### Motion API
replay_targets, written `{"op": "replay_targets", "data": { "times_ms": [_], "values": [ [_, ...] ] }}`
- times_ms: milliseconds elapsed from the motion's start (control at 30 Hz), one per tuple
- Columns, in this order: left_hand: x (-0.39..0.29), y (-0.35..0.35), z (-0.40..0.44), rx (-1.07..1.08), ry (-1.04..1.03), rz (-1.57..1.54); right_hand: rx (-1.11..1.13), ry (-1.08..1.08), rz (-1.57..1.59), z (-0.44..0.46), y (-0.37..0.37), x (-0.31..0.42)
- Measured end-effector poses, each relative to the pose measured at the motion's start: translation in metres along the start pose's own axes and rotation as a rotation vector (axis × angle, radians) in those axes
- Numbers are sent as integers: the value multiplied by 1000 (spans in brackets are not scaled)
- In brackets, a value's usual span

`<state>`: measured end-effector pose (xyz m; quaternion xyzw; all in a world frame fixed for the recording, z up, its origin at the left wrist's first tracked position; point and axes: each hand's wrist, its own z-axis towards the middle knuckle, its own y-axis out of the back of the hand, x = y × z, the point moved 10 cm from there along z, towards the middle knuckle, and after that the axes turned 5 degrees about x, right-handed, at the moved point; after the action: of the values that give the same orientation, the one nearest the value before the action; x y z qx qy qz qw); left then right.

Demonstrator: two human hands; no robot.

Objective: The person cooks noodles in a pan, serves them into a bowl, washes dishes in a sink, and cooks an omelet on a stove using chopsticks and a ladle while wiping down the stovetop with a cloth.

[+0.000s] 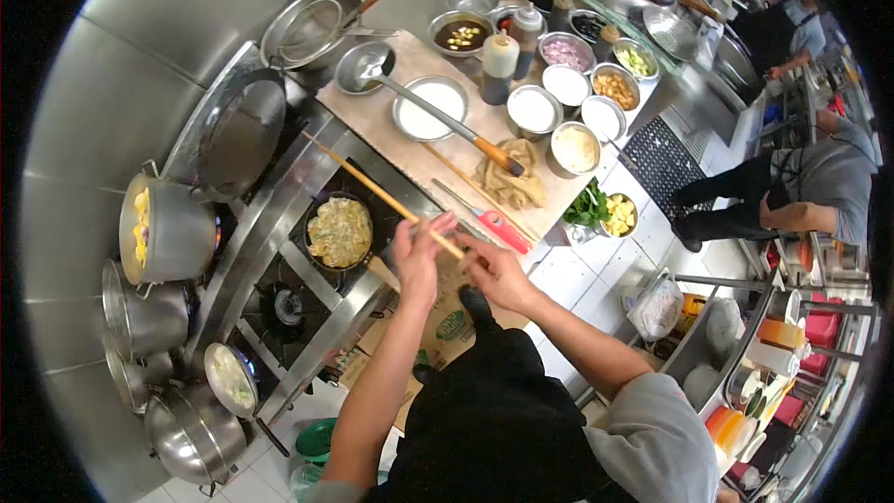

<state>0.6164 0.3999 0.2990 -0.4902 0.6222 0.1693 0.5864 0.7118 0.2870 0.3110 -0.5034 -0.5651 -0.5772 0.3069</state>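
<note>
My right hand (pixel 500 272) is closed around the lower end of long wooden chopsticks (pixel 363 183); I cannot tell if it is one stick or a pair. Further up the same wood, the fingers of my left hand (pixel 419 256) curl about it. The far tips point up and left, above the stove. Below them a small black pan (pixel 339 232) sits on a burner, filled with a pale yellow, egg-like mixture with green bits. Its wooden handle reaches toward my left wrist. A red-handled lighter (pixel 503 230) lies on the board beyond my hands.
A ladle (pixel 428 112) rests across bowls on the board (pixel 410 154), near a crumpled cloth (pixel 512 177). Bowls of ingredients and squeeze bottles (pixel 500 56) stand behind. At left are a large pot (pixel 172 228) and another pan (pixel 231 380) over flame. Other people stand at right.
</note>
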Motion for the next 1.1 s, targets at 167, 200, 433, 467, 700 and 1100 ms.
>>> {"op": "replay_targets", "data": {
  "times_ms": [167, 200, 433, 467, 700, 1100],
  "values": [
    [80, -2, -7, 81, 233, 178, -324, 49, -305, 17, 48, -69],
    [90, 5, -22, 107, 265, 219, -385, 182, -387, 18, 60, -64],
    [157, 122, -172, 212, 541, 472, -584, 158, -731, 47, 109, -96],
    [173, 154, -191, 200, 586, 553, -553, 151, -682, 59, 107, -113],
    [203, 341, -325, -162, 795, 940, -648, 24, -400, 39, 144, -112],
    [217, 451, -407, -105, 693, 1078, -3, -54, 332, -60, -190, 6]
  ]
}}
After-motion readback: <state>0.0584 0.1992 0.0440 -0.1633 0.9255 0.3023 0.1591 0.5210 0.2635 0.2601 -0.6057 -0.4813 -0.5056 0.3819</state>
